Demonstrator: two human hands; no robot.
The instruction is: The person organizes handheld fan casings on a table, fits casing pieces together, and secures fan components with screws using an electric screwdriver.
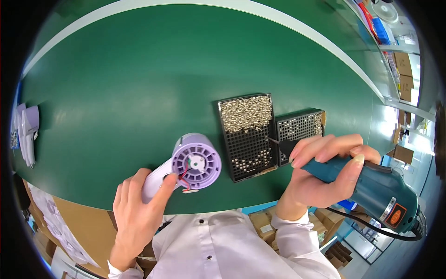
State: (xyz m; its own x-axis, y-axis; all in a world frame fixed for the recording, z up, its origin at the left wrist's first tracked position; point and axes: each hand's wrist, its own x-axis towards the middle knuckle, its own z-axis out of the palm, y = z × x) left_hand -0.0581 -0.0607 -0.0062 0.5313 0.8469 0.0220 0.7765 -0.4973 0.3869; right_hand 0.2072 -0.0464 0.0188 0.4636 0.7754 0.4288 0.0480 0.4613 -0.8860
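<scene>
My left hand (146,197) grips the white handle of a lilac hair-dryer-like housing (211,160). Its round open end faces up, showing a slotted ring, a pale hub and red wires with a small part hanging at the rim. My right hand (332,169) is wrapped round a teal electric screwdriver (383,193), its black nose pointing left. The thin bit reaches over a black perforated screw tray (227,149), at its right side; whether it touches a screw I cannot tell. Loose silver screws (246,113) heap at the tray's far end, and several sit in holes nearer me.
A second black screw tray (297,124) stands against the first one's right side. White and lilac housings (29,128) lie at the table's far left. The screwdriver's black cable (371,228) loops below it. Cardboard boxes (262,223) stand below the green table's (139,93) near edge.
</scene>
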